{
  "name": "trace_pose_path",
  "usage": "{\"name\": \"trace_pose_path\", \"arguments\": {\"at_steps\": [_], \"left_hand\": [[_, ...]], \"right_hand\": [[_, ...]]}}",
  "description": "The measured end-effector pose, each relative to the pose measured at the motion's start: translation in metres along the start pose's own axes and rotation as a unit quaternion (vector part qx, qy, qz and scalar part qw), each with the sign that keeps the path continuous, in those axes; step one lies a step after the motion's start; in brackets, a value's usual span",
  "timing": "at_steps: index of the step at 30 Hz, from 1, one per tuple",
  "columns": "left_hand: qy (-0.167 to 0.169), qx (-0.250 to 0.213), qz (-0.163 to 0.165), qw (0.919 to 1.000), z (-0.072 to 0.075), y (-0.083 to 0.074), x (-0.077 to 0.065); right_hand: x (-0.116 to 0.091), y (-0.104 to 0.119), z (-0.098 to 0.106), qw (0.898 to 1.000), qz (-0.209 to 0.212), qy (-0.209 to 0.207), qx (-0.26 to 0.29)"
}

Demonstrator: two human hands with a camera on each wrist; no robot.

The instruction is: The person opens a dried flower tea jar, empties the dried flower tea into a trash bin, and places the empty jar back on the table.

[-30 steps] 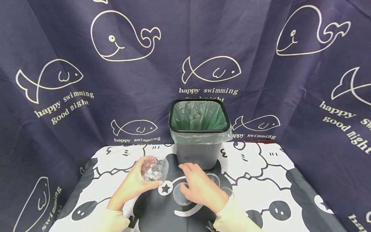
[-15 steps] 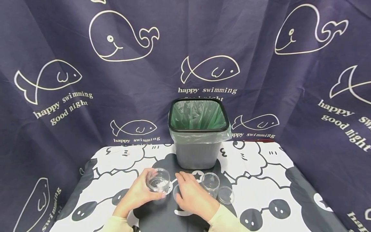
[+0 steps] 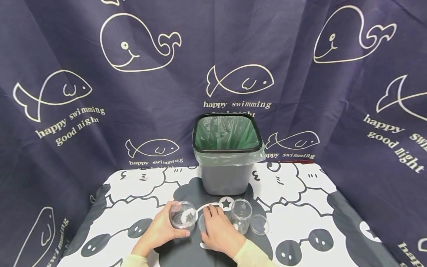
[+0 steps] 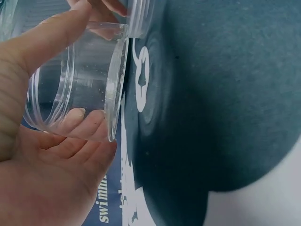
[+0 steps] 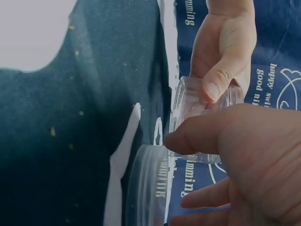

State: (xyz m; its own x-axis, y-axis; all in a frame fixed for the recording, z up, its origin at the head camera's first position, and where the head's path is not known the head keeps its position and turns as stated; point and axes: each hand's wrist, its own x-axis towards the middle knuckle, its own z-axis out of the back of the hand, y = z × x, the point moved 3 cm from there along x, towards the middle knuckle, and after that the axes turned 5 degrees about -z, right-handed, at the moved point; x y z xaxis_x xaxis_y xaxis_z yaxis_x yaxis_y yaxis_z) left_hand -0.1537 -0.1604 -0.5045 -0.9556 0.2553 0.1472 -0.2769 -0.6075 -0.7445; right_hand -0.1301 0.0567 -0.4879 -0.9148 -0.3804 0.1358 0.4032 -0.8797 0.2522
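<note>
My left hand (image 3: 165,230) grips a clear round plastic jar (image 3: 182,215), thumb on the near side and fingers round the far side. In the left wrist view the jar's (image 4: 89,84) flared edge is close to the tabletop; I cannot tell whether it touches. My right hand (image 3: 220,231) is over a clear round lid (image 3: 201,224) lying just right of the jar and partly hides it. In the right wrist view its thumb and fingers are spread above the lid (image 5: 148,188), holding nothing; contact with the lid is unclear.
A taller clear jar (image 3: 241,213) stands right of my right hand, with another round clear lid (image 3: 259,224) beside it. Behind them is a grey bin (image 3: 227,178) with a green liner. A dark blue printed curtain (image 3: 160,96) surrounds the sheep-patterned tabletop (image 3: 300,218).
My left hand has brought the jar down and slightly right, toward the tabletop. My right hand has shifted a little nearer, uncovering the taller jar and the other lid, but stays over the near lid.
</note>
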Motion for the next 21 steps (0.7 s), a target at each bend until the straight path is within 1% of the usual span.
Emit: {"name": "trace_pose_path", "arguments": {"at_steps": [7,13,17,21], "left_hand": [[0.015,0.01,-0.003,0.9998,-0.007,0.001,-0.001],[0.007,0.0,-0.002,1.0,-0.011,0.002,-0.004],[0.007,0.009,0.002,0.9999,-0.014,0.003,-0.006],[0.008,0.019,0.0,0.9998,-0.014,0.002,-0.007]], "right_hand": [[0.0,-0.002,-0.004,1.0,0.002,-0.008,-0.011],[-0.001,-0.003,-0.006,1.0,0.006,-0.007,-0.014],[-0.002,-0.004,-0.007,1.0,0.003,-0.006,-0.011],[-0.003,-0.004,-0.007,1.0,0.002,-0.006,-0.011]]}}
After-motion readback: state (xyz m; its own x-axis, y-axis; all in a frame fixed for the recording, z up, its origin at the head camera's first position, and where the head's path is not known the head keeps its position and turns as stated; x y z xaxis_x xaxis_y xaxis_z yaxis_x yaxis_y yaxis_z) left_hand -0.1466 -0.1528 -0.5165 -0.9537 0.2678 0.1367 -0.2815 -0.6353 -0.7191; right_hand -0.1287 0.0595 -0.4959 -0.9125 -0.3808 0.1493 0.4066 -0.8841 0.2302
